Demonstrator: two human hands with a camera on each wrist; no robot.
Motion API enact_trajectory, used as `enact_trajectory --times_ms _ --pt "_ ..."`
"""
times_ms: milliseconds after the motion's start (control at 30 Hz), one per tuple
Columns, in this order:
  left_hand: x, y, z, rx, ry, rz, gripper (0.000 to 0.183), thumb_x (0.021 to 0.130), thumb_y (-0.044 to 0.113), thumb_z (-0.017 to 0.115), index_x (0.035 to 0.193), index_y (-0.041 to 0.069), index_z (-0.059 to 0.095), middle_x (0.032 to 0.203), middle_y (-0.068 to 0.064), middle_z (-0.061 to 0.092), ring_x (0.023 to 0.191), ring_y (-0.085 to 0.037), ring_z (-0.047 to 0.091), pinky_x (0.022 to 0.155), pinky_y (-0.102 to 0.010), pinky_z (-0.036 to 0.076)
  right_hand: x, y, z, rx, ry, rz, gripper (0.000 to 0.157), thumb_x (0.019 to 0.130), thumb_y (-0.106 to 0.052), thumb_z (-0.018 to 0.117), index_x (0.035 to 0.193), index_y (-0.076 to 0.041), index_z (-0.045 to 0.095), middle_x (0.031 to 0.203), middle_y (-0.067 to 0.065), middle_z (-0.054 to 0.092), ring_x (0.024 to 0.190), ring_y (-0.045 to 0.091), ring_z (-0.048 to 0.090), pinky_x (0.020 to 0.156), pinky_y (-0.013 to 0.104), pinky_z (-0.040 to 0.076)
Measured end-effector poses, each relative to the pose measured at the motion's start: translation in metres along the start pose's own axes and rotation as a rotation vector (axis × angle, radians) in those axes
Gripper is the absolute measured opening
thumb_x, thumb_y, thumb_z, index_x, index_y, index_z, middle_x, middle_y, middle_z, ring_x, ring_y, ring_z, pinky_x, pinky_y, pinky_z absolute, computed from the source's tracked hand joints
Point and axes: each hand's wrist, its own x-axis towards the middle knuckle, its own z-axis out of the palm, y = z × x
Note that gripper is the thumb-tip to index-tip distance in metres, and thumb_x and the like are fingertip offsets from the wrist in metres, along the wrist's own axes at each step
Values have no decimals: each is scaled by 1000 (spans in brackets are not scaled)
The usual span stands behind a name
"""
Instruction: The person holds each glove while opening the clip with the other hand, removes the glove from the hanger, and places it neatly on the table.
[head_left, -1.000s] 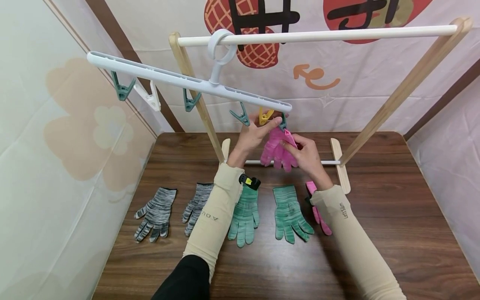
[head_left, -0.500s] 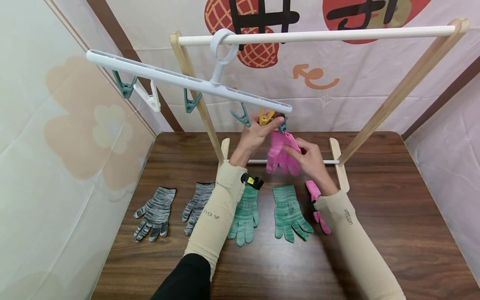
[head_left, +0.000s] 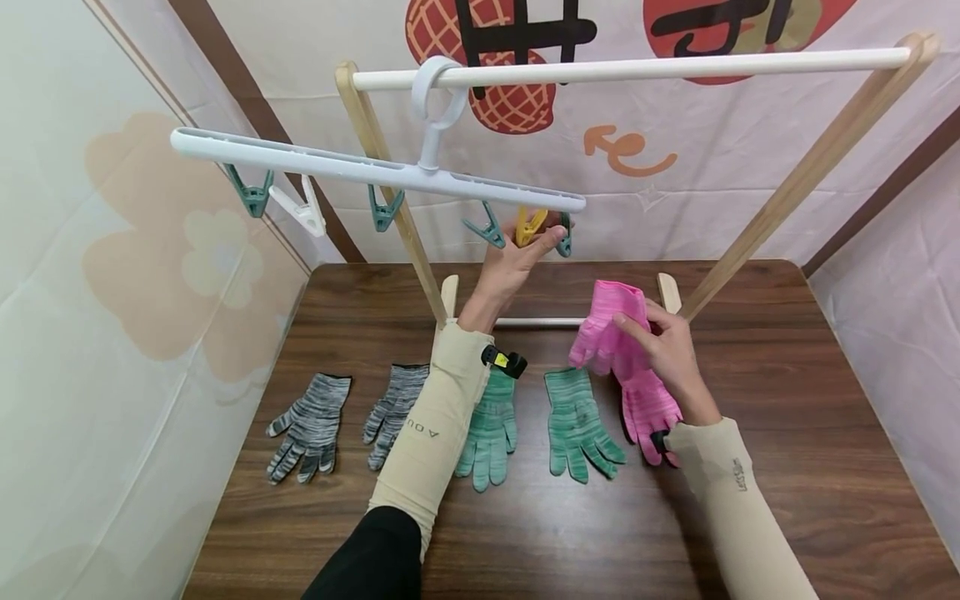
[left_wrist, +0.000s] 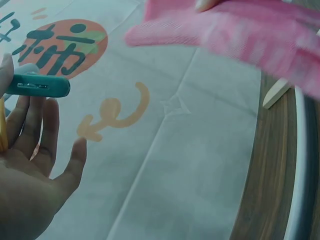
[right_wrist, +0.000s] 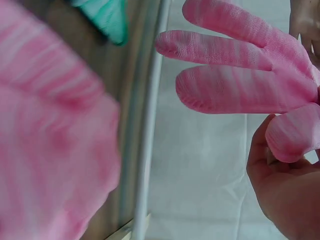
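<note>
My right hand [head_left: 671, 346] holds a pink knit glove [head_left: 618, 302] by its side, between thumb and fingers, above the table and away from the clips. Its fingers dangle in the right wrist view, where the pink glove [right_wrist: 235, 87] partly covers my hand [right_wrist: 295, 195]. Under the hanger's right end, my left hand [head_left: 504, 275] is raised at a dark green clip [head_left: 566, 236] and a yellow clip [head_left: 531, 225]. In the left wrist view its thumb stands apart from the green clip [left_wrist: 40, 86], with fingers behind it. A second pink glove [head_left: 651, 410] lies below my right hand.
A pale hanger [head_left: 322, 158] with several clips hangs tilted from the white rod [head_left: 675, 67] of a wooden stand. Two grey striped gloves [head_left: 311, 429] and two green gloves [head_left: 581, 425] lie on the table [head_left: 787, 467]; my left sleeve partly covers some.
The pink glove has come away from the dark green clip. My right hand has carried it right and down. The hanger's right end has risen; my left hand stays almost in place.
</note>
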Motion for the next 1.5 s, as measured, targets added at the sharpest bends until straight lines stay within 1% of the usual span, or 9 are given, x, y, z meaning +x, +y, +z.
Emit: enact_trajectory --times_ms 267,400,500,700,800,967,1200,1333,1500 --pt "0 2 3 36 2 -13 33 99 25 73 130 14 70 132 -5 69 119 -11 57 105 -31 43 -18 8 -24 -52 27 81 27 97 -15 75 110 8 73 88 -20 67 76 -1 54 62 15 47" --pt "0 0 5 -37 -5 29 35 100 17 72 133 6 68 135 -11 69 122 -14 65 110 -32 50 -26 11 -35 -83 20 116 24 98 -19 74 105 4 73 79 -17 65 72 1 53 59 18 47" --pt "0 -3 5 -66 -5 65 35 101 13 70 133 1 67 132 -17 71 116 -16 71 106 -35 56 -31 13 -43 -91 23 126 19 99 -20 73 102 -1 73 77 -17 63 70 1 53 57 20 45" --pt "-7 -7 -1 -19 -20 129 27 103 15 67 126 1 69 119 -15 76 111 -25 74 105 -38 57 -38 16 -54 2 37 191 19 100 -20 71 95 -2 68 55 -10 52 40 4 43 36 26 35" --pt "-13 -9 -4 13 -21 139 26 103 16 66 125 2 70 117 -13 76 112 -31 72 105 -39 56 -40 16 -60 75 58 213 16 101 -18 70 90 -6 67 48 -7 47 34 6 40 32 29 31" --pt "-27 -15 -10 112 0 139 25 103 19 68 122 3 72 116 -15 77 109 -29 73 101 -36 58 -45 16 -73 167 98 236 16 102 -14 67 86 -16 66 45 -8 47 32 3 40 31 32 25" --pt "-49 -24 -18 246 22 112 25 104 26 67 119 7 75 115 -13 77 109 -28 74 98 -33 58 -53 14 -102 299 153 248 12 102 -10 66 92 -15 69 46 -6 53 31 3 42 30 35 18" --pt "-60 -28 -24 313 21 75 27 104 32 65 119 11 75 117 -10 76 110 -24 73 100 -35 57 -61 18 -121 326 155 266 12 102 -9 65 96 -16 72 52 -6 60 35 2 48 31 28 26" --pt "-69 -31 -32 395 13 37 28 105 36 64 120 15 75 119 -7 76 114 -24 72 102 -41 55 -73 27 -146 299 101 324 15 104 -11 64 95 -18 73 51 -8 58 37 1 48 35 36 21"
